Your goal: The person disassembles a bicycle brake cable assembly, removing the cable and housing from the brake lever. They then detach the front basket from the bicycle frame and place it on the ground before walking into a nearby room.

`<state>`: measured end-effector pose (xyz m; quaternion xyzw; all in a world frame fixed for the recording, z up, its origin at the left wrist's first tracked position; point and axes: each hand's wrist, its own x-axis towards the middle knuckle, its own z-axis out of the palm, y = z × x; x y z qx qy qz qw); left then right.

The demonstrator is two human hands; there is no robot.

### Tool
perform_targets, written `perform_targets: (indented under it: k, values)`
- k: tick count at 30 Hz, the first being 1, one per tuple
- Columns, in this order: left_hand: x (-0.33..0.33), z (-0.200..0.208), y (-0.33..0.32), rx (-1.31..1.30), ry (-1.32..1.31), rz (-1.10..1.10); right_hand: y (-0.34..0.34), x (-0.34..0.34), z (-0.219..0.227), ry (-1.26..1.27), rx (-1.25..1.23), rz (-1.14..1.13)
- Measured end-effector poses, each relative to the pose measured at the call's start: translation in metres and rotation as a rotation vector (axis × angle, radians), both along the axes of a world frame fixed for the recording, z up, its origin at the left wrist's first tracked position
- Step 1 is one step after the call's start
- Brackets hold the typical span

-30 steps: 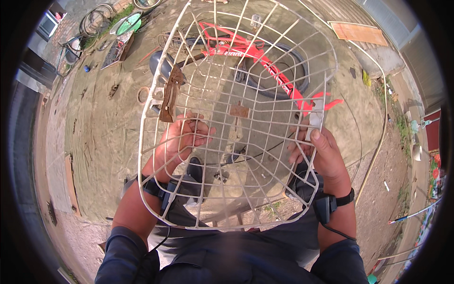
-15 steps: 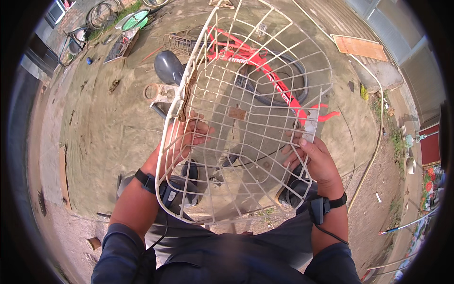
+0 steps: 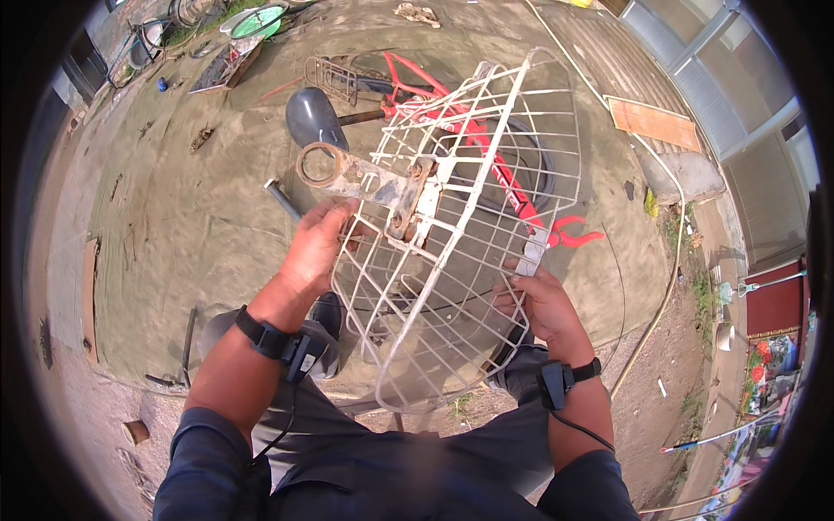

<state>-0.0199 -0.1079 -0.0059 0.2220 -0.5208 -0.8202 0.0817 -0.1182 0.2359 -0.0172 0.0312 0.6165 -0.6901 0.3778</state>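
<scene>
A white wire bicycle basket (image 3: 469, 207) is held tilted between my hands above the ground. A rusty metal bracket (image 3: 369, 181) with a ring at its end sticks out to the left from the basket's side. My left hand (image 3: 317, 247) is closed on the wires just below that bracket, some fingers hidden behind them. With my right hand (image 3: 543, 304) I grip the opposite side, beside a small pale metal plate (image 3: 532, 252). Beyond the basket a red bicycle frame (image 3: 508, 174) lies on the ground, partly seen through the wires.
A dark saddle (image 3: 311, 117) and a rusty wire carrier (image 3: 333, 82) lie by the frame. A hose (image 3: 673, 269) runs down the right side, past an orange-brown board (image 3: 653, 122). A green basin (image 3: 259, 22) stands far left, near a shallow tray (image 3: 226, 69).
The basket has been turned and tilted, so the rusty bracket now points left in plain view. Both hands keep hold; my left hand now sits outside the wires below the bracket.
</scene>
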Motion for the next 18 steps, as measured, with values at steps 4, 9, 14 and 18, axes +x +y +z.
perform_targets:
  k: [4,9,14,18]
  values:
    - [0.003,0.001,0.000,-0.042,0.031,0.012,-0.006,0.001,-0.016,-0.019,0.042,-0.057]
    - [0.005,0.004,0.002,-0.090,0.065,0.026,-0.011,-0.001,-0.019,-0.120,0.032,-0.045]
    - [0.006,0.005,-0.001,-0.093,0.027,0.067,-0.018,0.004,-0.015,-0.070,-0.018,-0.081]
    - [0.003,0.011,-0.009,-0.069,0.052,0.007,-0.019,0.012,0.004,-0.036,-0.088,-0.179]
